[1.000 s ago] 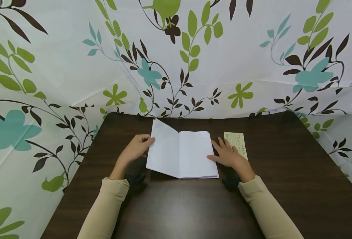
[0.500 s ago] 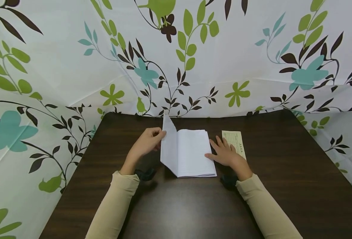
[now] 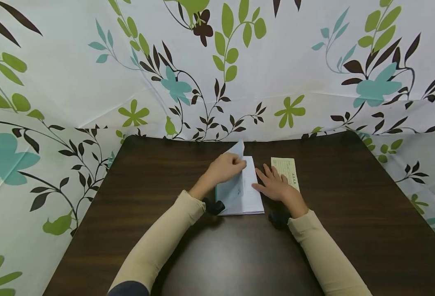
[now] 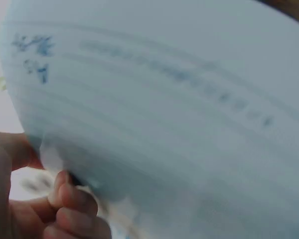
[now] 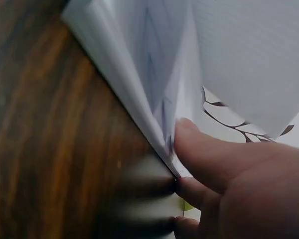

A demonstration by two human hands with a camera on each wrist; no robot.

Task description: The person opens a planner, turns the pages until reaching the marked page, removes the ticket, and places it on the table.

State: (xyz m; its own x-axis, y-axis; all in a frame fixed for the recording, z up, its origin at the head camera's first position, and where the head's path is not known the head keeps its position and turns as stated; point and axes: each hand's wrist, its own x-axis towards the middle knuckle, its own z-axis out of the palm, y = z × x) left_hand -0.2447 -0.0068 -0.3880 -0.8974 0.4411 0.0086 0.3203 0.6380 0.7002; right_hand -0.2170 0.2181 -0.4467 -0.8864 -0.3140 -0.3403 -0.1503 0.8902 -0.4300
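An open notebook with white ruled pages lies near the middle of the table. My left hand pinches the outer edge of a raised leaf, which leans over the right-hand page. In the left wrist view, faint lines and blue handwriting mark this leaf, with thumb and fingers at its edge. My right hand rests at the notebook's right edge, fingers spread and thumb on the page border. The right wrist view has the thumb of that hand against the page edges. A pale yellow printed slip lies partly under its fingers.
The dark wooden table runs up to a white cloth patterned with leaves and flowers, which hangs behind and at both sides. A dark wrist device sits on the left wrist, another on the right.
My left hand has swung the leaf from the left side up and over to the right, across the notebook. My right hand has stayed at the right edge.
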